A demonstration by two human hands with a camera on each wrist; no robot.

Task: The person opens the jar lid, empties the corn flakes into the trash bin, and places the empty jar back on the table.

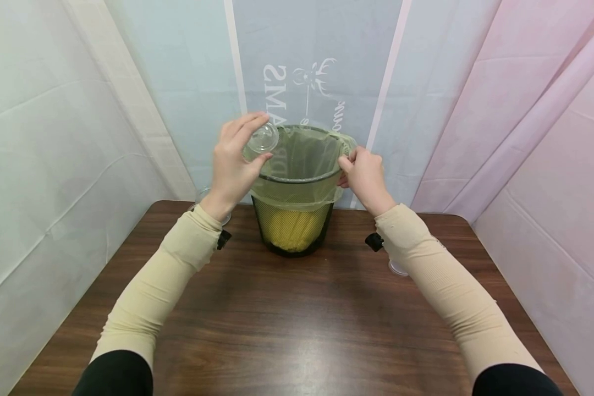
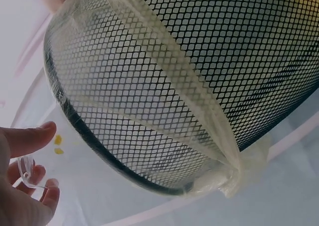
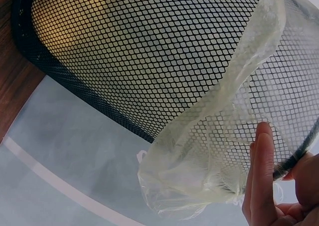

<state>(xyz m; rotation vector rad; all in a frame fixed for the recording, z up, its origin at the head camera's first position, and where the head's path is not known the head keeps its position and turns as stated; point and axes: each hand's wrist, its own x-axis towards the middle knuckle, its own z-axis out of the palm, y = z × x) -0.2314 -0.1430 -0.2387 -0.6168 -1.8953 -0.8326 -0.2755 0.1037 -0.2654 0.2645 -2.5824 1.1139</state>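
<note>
A black wire-mesh bin [image 1: 265,225] stands on the table with a pale yellow-green bag [image 1: 297,196] folded over its rim. Through the mesh, yellow material [image 1: 293,234] shows in the bottom. My left hand [image 1: 232,162] holds a small clear plastic cup [image 1: 264,138] between thumb and fingers, tilted at the left of the bin's mouth. Two yellow bits [image 2: 58,144] appear in the air near that hand's fingertips in the left wrist view. At the right side of the rim, my right hand [image 1: 366,175] grips the rim and bag, thumb inside and fingers outside.
Clear plastic pieces [image 1: 226,218] sit behind my left forearm, partly hidden. Another clear round piece [image 1: 397,268] lies beside my right forearm. The brown wooden table [image 1: 297,324] ends close behind the bin, against a hanging cloth [image 1: 317,33]. Cloth also hangs on both sides.
</note>
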